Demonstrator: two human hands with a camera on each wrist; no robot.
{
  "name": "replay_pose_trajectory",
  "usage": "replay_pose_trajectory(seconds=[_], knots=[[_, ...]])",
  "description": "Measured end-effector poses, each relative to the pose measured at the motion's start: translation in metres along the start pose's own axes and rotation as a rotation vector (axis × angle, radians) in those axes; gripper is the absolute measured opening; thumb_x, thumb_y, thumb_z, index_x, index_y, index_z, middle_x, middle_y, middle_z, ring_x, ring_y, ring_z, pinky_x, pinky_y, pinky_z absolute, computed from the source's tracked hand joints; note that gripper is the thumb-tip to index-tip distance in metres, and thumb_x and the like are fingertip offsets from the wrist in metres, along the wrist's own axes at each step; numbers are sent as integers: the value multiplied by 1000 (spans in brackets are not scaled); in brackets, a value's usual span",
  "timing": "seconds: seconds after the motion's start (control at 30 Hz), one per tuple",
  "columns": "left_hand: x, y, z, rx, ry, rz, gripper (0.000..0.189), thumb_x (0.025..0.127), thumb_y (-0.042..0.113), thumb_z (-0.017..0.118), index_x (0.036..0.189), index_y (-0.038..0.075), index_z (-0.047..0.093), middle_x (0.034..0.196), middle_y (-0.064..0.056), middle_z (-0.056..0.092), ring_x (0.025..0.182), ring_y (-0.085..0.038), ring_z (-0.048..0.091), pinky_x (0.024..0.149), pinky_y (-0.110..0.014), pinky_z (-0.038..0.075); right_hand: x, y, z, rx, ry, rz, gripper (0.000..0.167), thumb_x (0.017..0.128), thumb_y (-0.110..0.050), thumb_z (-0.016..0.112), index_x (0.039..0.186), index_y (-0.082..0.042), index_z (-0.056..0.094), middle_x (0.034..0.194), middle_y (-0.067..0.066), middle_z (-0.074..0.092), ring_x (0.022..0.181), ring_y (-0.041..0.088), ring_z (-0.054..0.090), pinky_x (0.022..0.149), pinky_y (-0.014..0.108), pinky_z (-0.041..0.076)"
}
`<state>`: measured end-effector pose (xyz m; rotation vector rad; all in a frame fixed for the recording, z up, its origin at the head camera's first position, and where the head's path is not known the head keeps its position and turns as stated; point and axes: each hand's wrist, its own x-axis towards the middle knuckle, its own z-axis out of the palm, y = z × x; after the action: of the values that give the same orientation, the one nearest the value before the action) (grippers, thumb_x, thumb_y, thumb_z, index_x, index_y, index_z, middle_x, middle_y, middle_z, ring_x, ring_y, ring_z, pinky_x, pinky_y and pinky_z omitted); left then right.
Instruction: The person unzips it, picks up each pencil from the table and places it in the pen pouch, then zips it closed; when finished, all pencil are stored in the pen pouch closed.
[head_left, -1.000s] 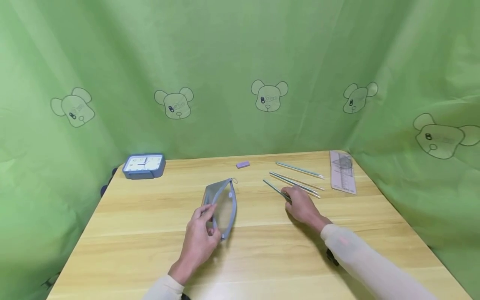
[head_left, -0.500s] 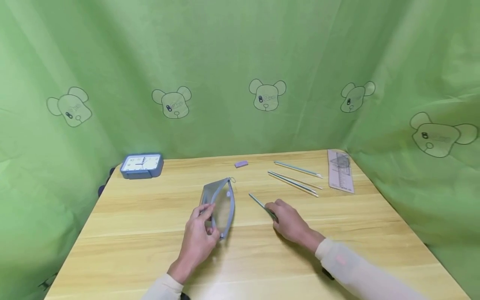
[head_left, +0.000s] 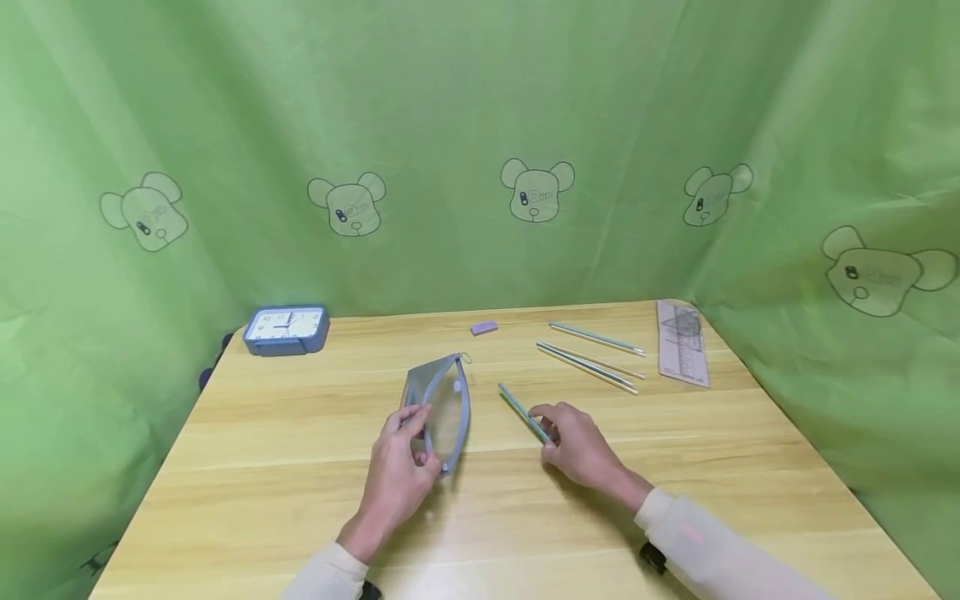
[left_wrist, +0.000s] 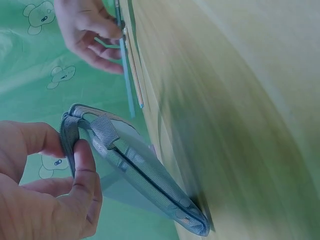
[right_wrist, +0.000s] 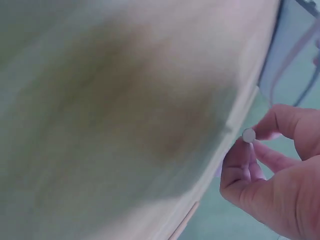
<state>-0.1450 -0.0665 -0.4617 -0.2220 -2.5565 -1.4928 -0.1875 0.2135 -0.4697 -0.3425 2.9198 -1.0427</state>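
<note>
My left hand (head_left: 397, 475) pinches the near edge of a grey-blue zip pouch (head_left: 467, 408) with see-through sides. The pouch gapes at its zip toward the right; in the left wrist view its zip edge (left_wrist: 150, 185) slants down to the table. To the right of it, my right hand (head_left: 581, 446) pinches a blue-green pencil (head_left: 517, 406) between thumb and fingers. That pencil lies slanted, low over the table, its far tip pointing toward the pouch. The right wrist view shows the pencil's pale round end (right_wrist: 248, 135) at the fingertips.
Behind my right hand lie several more pencils (head_left: 592, 367), with a blue-green one (head_left: 600, 337) farther back. A clear ruler (head_left: 682, 346) is at the right edge, a purple eraser (head_left: 483, 327) at the back. A blue clock (head_left: 287, 330) stands back left. Green curtains enclose the table.
My right hand has drawn the pencil left and toward me, away from the other pencils, and its fingers have shifted on it. My left hand and the pouch have stayed almost still.
</note>
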Motion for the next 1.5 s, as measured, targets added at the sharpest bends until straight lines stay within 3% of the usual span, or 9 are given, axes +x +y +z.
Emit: replay_pose_trajectory(seconds=[0.2,0.43,0.63,0.8,0.93,1.1,1.27,1.5], knots=[[4,1,0,-9,3,-2,71,83,-13,68,152,-6,54,154,-27,52,72,-5,58,58,-17,59,5,-14,-11,192,7,54,60,84,13,69,141,-4,67,115,13,72,96,19,68,70,20,58],[6,3,3,-49,-7,-24,73,83,-14,69,154,-6,52,156,-26,50,71,-5,58,57,-18,59,5,-39,-6,523,-148,134,63,83,9,60,146,0,62,127,24,64,91,20,62,65,21,55],[4,4,5,-53,-13,-25,74,83,-14,69,154,-6,51,157,-26,50,70,-5,58,56,-18,58,13,-54,3,668,-261,194,62,87,7,62,148,2,58,128,25,61,80,14,54,62,19,49],[2,6,8,-62,-23,-1,73,83,-15,69,153,-9,51,155,-28,50,70,-4,58,56,-18,59,25,-68,15,702,-267,228,60,87,6,61,147,2,58,128,27,66,83,16,57,63,18,48],[1,8,11,-70,-34,4,73,83,-14,70,153,-10,50,156,-28,50,71,-4,59,57,-18,59,35,-78,25,737,-216,271,54,91,6,63,144,2,59,129,29,67,88,20,66,70,21,59],[0,10,15,-73,-48,9,74,82,-15,70,153,-10,50,156,-28,49,75,-7,60,59,-17,60,44,-85,36,766,-163,320,51,90,6,64,142,3,60,112,18,67,84,19,66,84,34,69],[0,10,18,-63,-46,38,74,81,-15,71,152,-10,51,154,-28,52,76,-7,60,60,-18,60,51,-90,45,740,-132,311,47,89,8,65,135,5,62,93,6,63,78,14,62,77,30,67],[-1,9,19,-52,-54,42,74,80,-15,69,151,-13,50,153,-30,51,79,-7,60,64,-16,60,57,-101,54,617,-153,295,39,89,2,71,127,1,64,88,6,68,69,12,58,62,21,53]])
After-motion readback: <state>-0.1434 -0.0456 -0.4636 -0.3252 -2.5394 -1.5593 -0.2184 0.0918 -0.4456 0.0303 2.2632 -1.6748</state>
